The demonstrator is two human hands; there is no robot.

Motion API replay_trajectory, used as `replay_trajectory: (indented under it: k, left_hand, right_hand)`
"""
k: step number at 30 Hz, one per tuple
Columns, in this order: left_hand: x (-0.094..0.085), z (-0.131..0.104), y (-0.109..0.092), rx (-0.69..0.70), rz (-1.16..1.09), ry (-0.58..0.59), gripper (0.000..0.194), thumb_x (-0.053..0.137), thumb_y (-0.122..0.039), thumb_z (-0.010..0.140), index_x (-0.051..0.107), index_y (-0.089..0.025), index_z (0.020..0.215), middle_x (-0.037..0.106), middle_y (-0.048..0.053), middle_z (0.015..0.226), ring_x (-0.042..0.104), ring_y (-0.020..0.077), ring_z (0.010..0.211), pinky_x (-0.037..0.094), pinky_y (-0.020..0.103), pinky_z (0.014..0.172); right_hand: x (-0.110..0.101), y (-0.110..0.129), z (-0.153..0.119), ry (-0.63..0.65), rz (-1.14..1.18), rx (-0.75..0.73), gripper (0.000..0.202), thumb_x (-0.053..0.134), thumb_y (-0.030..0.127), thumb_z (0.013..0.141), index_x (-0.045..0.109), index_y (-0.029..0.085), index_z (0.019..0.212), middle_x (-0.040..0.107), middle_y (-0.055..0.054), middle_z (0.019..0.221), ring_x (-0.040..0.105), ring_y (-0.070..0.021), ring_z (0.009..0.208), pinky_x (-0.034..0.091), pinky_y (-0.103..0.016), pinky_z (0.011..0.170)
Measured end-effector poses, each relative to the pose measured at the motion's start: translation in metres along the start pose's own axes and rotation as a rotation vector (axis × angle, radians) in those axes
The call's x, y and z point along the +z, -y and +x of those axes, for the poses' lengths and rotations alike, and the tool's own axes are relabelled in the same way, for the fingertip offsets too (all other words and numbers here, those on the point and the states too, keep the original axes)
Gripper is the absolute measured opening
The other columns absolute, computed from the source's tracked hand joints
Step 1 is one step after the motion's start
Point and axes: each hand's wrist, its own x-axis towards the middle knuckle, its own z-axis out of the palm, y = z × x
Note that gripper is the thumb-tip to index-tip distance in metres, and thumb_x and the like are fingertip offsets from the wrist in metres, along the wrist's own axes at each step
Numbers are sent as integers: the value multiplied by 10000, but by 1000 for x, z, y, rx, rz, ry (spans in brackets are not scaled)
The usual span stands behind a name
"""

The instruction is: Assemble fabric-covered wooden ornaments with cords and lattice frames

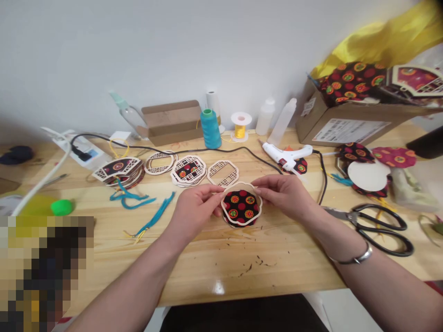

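Observation:
My left hand (202, 205) and my right hand (278, 193) pinch opposite sides of a pale scalloped frame (260, 216) between fingertips and thumbs. Directly behind and under the frame lies a round piece of black fabric (242, 206) with red dots and orange flowers; its lower edge sticks out a little below the frame. Whether the two are joined cannot be made out. Beyond my hands are a lattice frame (223, 174) and a stack of lattice pieces with the same fabric (188, 170). A white glue gun (287, 154) rests past my right hand.
Large scissors (374, 223) lie right of my right wrist. A black cord (224, 150) crosses the table (194, 276). Teal tassels (155, 216) lie at left. Thread spools (210, 129), bottles (266, 116) and a cardboard box (311, 120) stand along the back.

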Motion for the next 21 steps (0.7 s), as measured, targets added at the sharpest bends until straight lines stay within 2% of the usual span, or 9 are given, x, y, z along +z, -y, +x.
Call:
replay_trajectory:
  k: [7, 12, 16, 21]
  left_hand:
    - [0, 1, 1, 1, 42, 4, 150, 638, -275, 742, 728, -176, 810, 614, -45, 513, 484, 63, 437, 377, 163, 426]
    - [0, 2, 5, 27, 48, -9, 181, 668, -299, 724, 723, -178, 847, 722, 8, 737, 589, 96, 559, 428, 187, 479]
    - [0, 3, 8, 37, 36, -2, 232, 683, -308, 710, 708, -168, 893, 736, 34, 799, 656, 149, 686, 501, 241, 593]
    - [-1, 5, 8, 55, 59, -23, 194, 675, -290, 712, 709, -178, 867, 741, 21, 799, 675, 164, 725, 527, 286, 707]
  right_hand:
    - [2, -4, -2, 5, -101, 2, 205, 627, 312, 768, 735, 163, 858, 651, -10, 595, 510, -97, 491, 403, -224, 464]
    - [3, -10, -1, 3, -127, -5, 208, 620, 328, 780, 720, 169, 869, 654, -11, 612, 519, -97, 499, 402, -220, 459]
    - [4, -13, -1, 8, -105, 16, 219, 618, 325, 774, 697, 168, 905, 641, -10, 598, 542, -112, 502, 422, -236, 466]
    - [4, -13, -1, 46, -65, 41, 278, 617, 272, 756, 652, 151, 1003, 625, -3, 603, 561, -120, 515, 444, -249, 493]
